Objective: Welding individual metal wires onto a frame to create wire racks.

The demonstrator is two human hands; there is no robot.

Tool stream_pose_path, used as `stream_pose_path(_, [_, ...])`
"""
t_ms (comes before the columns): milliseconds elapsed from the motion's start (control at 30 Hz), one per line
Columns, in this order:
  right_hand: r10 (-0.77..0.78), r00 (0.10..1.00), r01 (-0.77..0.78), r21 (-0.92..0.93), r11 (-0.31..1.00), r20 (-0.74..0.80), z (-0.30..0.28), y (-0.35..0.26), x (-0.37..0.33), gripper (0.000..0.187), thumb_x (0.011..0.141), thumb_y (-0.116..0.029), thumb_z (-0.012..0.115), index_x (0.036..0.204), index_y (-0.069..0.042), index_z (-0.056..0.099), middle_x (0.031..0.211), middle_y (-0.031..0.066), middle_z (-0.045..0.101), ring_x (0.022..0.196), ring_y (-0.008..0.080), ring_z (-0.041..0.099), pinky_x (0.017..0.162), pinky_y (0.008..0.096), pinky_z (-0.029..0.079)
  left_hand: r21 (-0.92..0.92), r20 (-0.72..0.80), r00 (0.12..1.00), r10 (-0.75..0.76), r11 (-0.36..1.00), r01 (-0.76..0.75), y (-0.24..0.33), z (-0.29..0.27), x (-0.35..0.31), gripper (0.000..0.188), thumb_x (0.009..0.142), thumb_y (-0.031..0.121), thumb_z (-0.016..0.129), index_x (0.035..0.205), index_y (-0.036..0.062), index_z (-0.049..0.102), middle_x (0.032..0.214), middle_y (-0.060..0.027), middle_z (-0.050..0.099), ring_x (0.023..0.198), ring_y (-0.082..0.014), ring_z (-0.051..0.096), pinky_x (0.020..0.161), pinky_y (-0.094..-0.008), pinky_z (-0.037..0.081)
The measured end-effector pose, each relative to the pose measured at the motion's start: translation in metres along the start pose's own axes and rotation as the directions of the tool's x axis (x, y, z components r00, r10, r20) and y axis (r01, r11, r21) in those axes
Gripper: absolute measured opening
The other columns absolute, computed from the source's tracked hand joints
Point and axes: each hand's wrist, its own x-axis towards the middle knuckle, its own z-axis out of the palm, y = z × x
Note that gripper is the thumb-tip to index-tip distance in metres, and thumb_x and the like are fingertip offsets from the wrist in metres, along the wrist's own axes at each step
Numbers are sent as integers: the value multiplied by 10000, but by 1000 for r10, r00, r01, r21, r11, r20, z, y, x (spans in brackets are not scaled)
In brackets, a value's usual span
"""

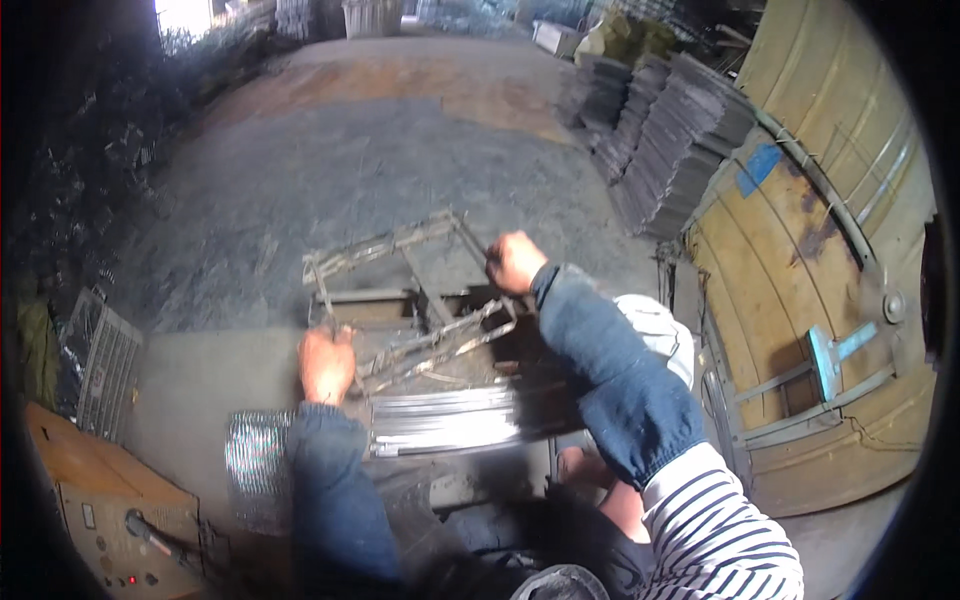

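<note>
A rectangular frame of thin metal bars point(392, 246) spans the space between my two hands, tilted over the work surface. My left hand point(327, 365) is closed round its near left side. Up at the far right corner, my right hand point(514, 262) is closed on the side bar. Fingertips of both hands are partly hidden. Just below the frame lies a bundle of shiny straight metal rods point(445, 420), nearest to my left hand. Dark crossbars show beneath the frame, but I cannot tell which belong to it.
A stack of shiny ribbed metal point(258, 455) lies left of my left forearm. An orange machine box point(120, 500) stands at the lower left, with a grey metal grid point(108, 365) behind it. Tall stacks of dark sheets point(685, 140) and a yellowish panel point(800, 250) flank the right.
</note>
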Motion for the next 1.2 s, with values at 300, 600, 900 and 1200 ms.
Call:
stream_pose_path(300, [-188,975,203,140,969,-114,-38,-44,-58,176,854,-171,683,961,-37,726,897,236,642,860,413,642,762,488,532,74,-26,997,-70,995,72,20,-14,-15,255,884,187,665,901,-60,725,889,-323,672,909,-496,662,801,-530,505])
stream_pose_path(600, [-336,883,321,103,942,328,71,-113,-182,407,828,-154,663,1215,-32,643,1118,181,616,1090,372,570,942,473,497,93,-1,999,-37,995,37,31,-8,-8,274,883,201,656,916,-63,721,911,-304,693,939,-474,676,826,-518,511])
stream_pose_path(900, [-173,950,158,78,984,258,60,-121,-177,383,784,-131,692,1158,-58,648,1193,176,547,1162,376,504,936,542,455,72,-17,1000,1,997,0,24,-6,-7,271,873,196,673,887,-70,721,902,-305,693,936,-466,682,826,-520,519])
stream_pose_path(1200, [-192,928,166,105,980,320,63,-115,-178,335,800,-96,636,1125,-46,703,1185,196,537,1179,406,495,982,545,462,45,-17,1000,-6,999,7,21,0,-4,248,884,202,674,881,-36,744,910,-290,705,940,-457,688,832,-516,524])
